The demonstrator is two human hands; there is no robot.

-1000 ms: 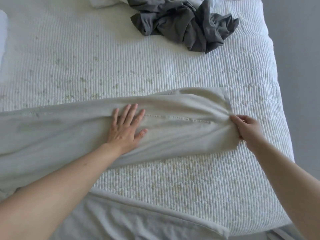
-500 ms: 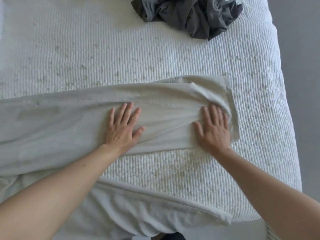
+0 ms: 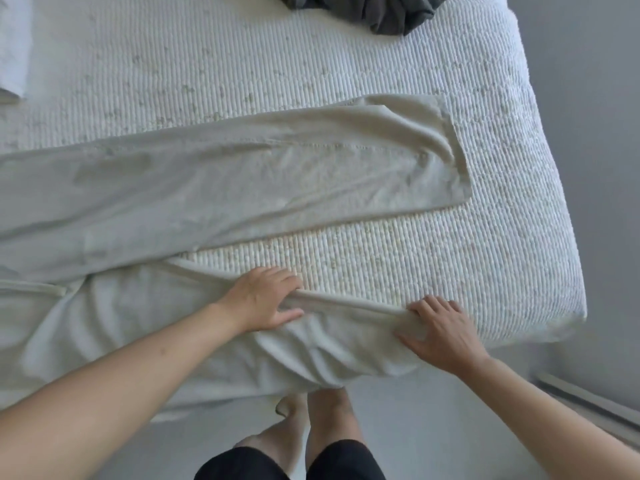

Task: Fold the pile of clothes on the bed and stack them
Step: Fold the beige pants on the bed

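A pair of pale grey-green trousers (image 3: 214, 188) lies across the bed (image 3: 450, 258). The far leg is spread flat, with its hem at the right. The near leg (image 3: 332, 344) hangs over the bed's front edge, rumpled. My left hand (image 3: 265, 299) grips the upper edge of this near leg, thumb under the fold. My right hand (image 3: 440, 330) grips the same leg at its hem end, fingers curled over the cloth. A crumpled dark grey garment (image 3: 381, 10) lies at the top of the bed.
A white folded cloth (image 3: 12, 43) shows at the far left edge. The bed's right corner (image 3: 568, 306) drops to a grey floor (image 3: 595, 133). My bare feet (image 3: 311, 420) stand at the bed's front edge. A baseboard strip (image 3: 588, 403) runs at the lower right.
Both hands left the far trouser leg and came down to the near leg at the bed's front edge, taking hold of it. The view tilted downward.
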